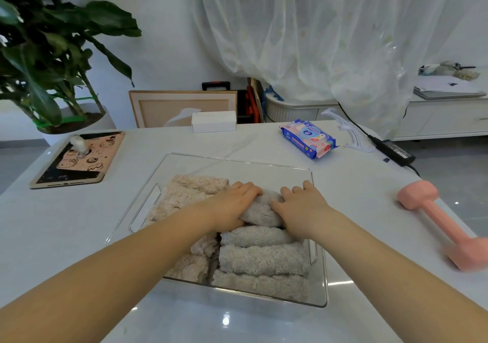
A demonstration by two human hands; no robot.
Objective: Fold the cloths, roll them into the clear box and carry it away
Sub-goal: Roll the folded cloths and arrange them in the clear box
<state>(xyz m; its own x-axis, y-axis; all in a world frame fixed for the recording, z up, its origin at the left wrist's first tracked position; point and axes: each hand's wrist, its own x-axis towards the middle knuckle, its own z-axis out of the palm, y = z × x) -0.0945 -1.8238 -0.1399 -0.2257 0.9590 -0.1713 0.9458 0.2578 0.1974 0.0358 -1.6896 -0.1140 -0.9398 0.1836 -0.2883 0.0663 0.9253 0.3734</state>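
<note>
A clear box (237,161) sits on the white table in front of me. Inside it lie several rolled fluffy cloths, beige ones (184,193) on the left and grey ones (264,259) stacked in a row on the right. Both hands reach into the box and hold one grey rolled cloth (261,210) at the far end of the grey row. My left hand (232,205) grips its left end. On the roll's right end my right hand (303,208) presses, fingers curled over it. The far part of the box shows bare floor.
A tablet in a pink cartoon case (79,158) lies at the left. A white carton (214,121) and a blue wipes pack (309,138) sit at the back. A black power adapter (394,150) and pink dumbbell (443,224) lie at the right. A potted plant (47,52) stands back left.
</note>
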